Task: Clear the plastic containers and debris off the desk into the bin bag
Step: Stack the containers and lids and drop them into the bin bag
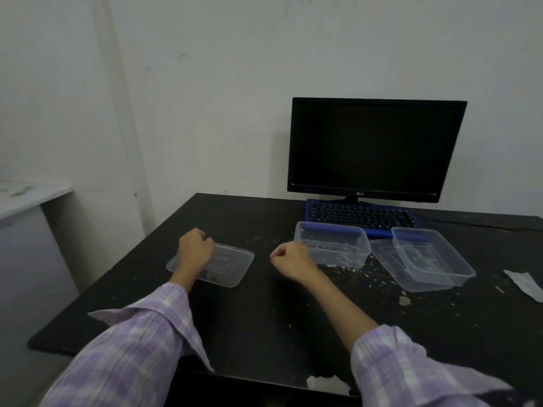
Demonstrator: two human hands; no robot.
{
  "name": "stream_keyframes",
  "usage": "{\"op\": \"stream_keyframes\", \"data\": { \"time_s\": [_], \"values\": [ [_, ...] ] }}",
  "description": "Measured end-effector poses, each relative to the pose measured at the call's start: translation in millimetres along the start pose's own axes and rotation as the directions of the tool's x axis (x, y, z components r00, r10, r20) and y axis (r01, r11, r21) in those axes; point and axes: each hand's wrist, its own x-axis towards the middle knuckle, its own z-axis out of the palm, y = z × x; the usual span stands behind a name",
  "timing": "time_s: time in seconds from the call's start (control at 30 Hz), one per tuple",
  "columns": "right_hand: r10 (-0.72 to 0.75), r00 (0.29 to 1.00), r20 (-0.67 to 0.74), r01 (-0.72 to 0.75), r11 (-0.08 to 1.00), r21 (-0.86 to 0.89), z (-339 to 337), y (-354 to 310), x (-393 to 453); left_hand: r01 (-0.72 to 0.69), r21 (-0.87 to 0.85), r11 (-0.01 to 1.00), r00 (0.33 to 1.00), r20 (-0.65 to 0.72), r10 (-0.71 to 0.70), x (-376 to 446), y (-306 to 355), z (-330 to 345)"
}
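Head: lid (226, 262) under left hand (195, 248); containers (335, 245) beside right hand (291, 258).

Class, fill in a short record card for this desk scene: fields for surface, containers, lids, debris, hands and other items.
surface: black desk
containers: two clear tubs, one by the keyboard, one resting on the right lid
lids: two, the left lid lying flat
debris: crumbs around the tubs
hands: left hand curled over the left lid; right hand curled beside the middle tub
other: dark monitor, white scrap
bin bag: not in view
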Motion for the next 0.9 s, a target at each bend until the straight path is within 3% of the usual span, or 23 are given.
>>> {"op": "stream_keyframes", "data": {
  "time_s": [0.27, 0.4, 0.53, 0.67, 0.77, 0.9],
  "values": [
    [0.115, 0.992, 0.058, -0.116, 0.993, 0.012, 44.8, -18.6, 18.9, 0.133, 0.132, 0.982, 0.989, 0.048, -0.140, 20.4, -38.8, -13.6],
    [0.175, 0.984, 0.023, -0.176, 0.974, 0.139, 49.5, -22.5, 21.9, 0.155, 0.081, 0.985, 0.987, 0.028, -0.158, 25.4, -37.2, -16.0],
    [0.137, 0.986, -0.090, -0.104, 0.946, 0.309, 33.3, -27.0, 21.5, 0.131, -0.138, 0.982, 0.989, -0.049, -0.139, 27.1, -22.0, -21.5],
    [0.080, 0.945, -0.318, 0.055, 0.916, 0.397, 2.2, -31.2, 24.1, -0.031, -0.390, 0.920, 0.992, -0.126, -0.020, 24.3, 18.4, -29.7],
    [0.124, 0.903, -0.411, 0.109, 0.860, 0.499, -30.1, -31.2, 20.0, -0.036, -0.580, 0.814, 0.989, -0.138, -0.054, 16.8, 55.0, -29.6],
    [0.204, 0.836, -0.510, 0.167, 0.789, 0.591, -70.1, -14.4, 12.9, 0.031, -0.776, 0.630, 0.993, -0.049, -0.110, 5.7, 92.2, -10.2]
  ]
}}
